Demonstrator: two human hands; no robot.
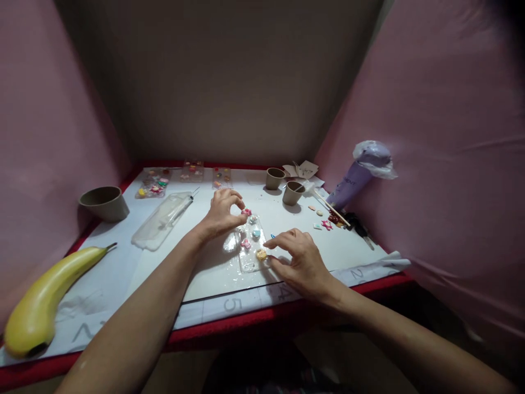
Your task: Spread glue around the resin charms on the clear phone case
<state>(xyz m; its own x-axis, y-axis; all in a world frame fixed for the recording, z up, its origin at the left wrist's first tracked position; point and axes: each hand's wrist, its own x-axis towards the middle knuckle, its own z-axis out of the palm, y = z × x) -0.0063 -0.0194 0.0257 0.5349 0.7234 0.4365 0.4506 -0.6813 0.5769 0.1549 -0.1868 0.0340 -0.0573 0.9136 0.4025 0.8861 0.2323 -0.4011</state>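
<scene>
A clear phone case (251,261) lies on the white sheet in front of me, with glossy clear material on and around it. On it sit a light-blue charm (256,234), a pink charm (245,244), a yellow charm (261,254) and a whitish one (252,219). My left hand (223,212) is at the case's far end, thumb and forefinger closed around a pink flower-like charm (246,212). Beside the case's right edge, my right hand (298,258) has its thumb and forefinger apart, tips close to the yellow charm; whether they touch it I cannot tell.
Decorated cases (153,183) lie at the back left, near a plain clear case (162,221). A beige cup (105,202) and a banana-shaped object (45,295) are left. Two small cups (292,193), loose charms (327,225), a stick (333,209) and a purple piping bag (353,178) are right.
</scene>
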